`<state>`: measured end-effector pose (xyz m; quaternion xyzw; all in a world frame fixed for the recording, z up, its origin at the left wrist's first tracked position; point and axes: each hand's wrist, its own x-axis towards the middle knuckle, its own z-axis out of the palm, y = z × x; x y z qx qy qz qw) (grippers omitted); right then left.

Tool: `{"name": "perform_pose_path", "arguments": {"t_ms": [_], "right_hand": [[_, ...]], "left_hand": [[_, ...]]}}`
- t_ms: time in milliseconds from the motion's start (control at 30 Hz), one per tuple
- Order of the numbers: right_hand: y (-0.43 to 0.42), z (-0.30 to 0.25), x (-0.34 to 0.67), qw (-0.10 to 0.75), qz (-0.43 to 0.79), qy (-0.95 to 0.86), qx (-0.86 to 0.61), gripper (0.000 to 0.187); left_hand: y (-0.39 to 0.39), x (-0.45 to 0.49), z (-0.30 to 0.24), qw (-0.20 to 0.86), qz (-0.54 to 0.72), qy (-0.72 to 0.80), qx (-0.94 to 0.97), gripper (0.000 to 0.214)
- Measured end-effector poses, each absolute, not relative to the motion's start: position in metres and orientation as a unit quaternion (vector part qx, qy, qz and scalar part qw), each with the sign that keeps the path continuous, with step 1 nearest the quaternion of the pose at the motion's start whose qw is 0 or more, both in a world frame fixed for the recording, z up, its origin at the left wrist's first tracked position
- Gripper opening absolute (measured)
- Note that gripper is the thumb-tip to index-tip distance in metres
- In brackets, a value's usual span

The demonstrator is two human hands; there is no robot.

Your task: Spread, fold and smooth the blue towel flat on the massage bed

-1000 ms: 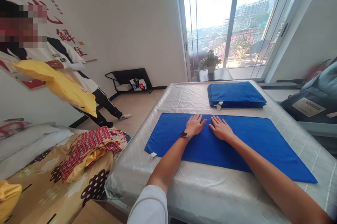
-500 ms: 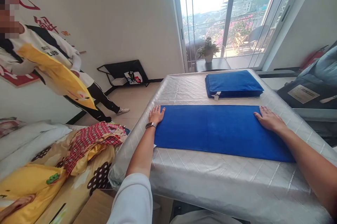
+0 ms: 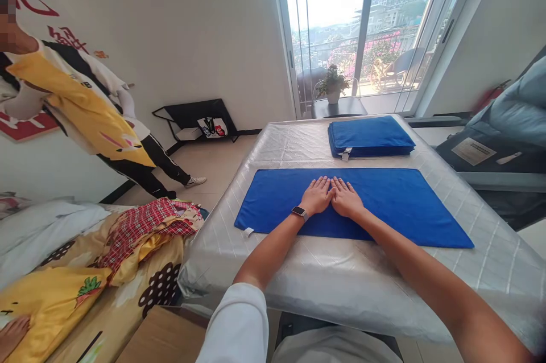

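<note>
A long blue towel [image 3: 396, 203] lies folded lengthwise across a plastic-wrapped mattress [image 3: 341, 272]. My left hand [image 3: 317, 196] and my right hand [image 3: 346, 199] rest flat side by side on the towel's middle, fingers stretched out and touching the cloth. A watch sits on my left wrist. Behind the towel, near the mattress's far edge, lies a stack of folded blue towels [image 3: 369, 136].
At the left another person [image 3: 81, 107] stands holding a yellow cloth. A bed with patterned bedding and a red checked cloth [image 3: 145, 226] sits beside the mattress. A black rack [image 3: 196, 118] stands by the wall, a potted plant [image 3: 331, 83] by the window, dark bags [image 3: 495, 141] at right.
My hands were at the towel's middle, slid outward to its two ends, and have come back together at the middle. The person at left keeps handling the yellow cloth.
</note>
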<state>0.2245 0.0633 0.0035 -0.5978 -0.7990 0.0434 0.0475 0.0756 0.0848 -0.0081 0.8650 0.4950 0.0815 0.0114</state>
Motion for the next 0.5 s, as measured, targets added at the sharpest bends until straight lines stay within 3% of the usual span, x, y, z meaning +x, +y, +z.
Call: {"name": "perform_pose_path", "arguments": {"t_ms": [200,500], "right_hand": [[0.056,-0.006,0.273,0.021,0.054,-0.764,-0.642,0.077],[0.014,-0.017,0.47,0.037,0.054,-0.623,-0.78,0.083]], "left_hand": [[0.078,0.03,-0.007,0.046,0.067,0.539,0.838,0.076],[0.036,-0.167,-0.014,0.031,0.02,0.698,0.716,0.073]]}}
